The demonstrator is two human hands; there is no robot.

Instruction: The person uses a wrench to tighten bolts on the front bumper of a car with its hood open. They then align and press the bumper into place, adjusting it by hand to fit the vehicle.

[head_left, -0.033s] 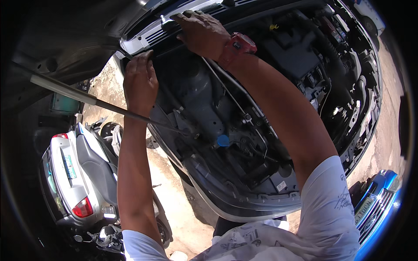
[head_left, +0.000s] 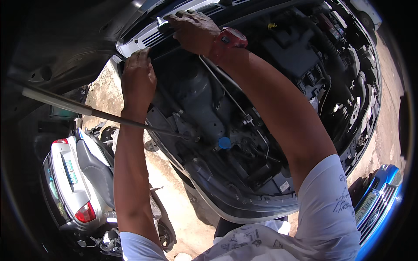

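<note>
My right hand (head_left: 196, 32), a red watch (head_left: 233, 38) on its wrist, reaches over the far left of the engine bay. Its fingers close round a dark piece with a shiny metal end (head_left: 160, 21), partly covered by the hand, beside the slotted panel (head_left: 153, 40) at the windshield base. My left hand (head_left: 139, 80) lies at the left end of that panel. Its fingers are stretched out side by side, the tips at the panel's edge; anything beneath them is hidden. In front of my left forearm slants a hood support strut (head_left: 100, 114).
The raised hood (head_left: 56, 48) hangs at upper left. A blue cap (head_left: 224, 142) and a dark engine cover (head_left: 289, 52) show in the bay. On the left stand a silver car (head_left: 65, 182) and a motorcycle (head_left: 93, 156); a blue vehicle (head_left: 379, 195) is at lower right.
Both hands sit slightly further left in the picture, along with a small shift of the whole view. My right hand stays on the dark piece and my left hand at the panel's edge.
</note>
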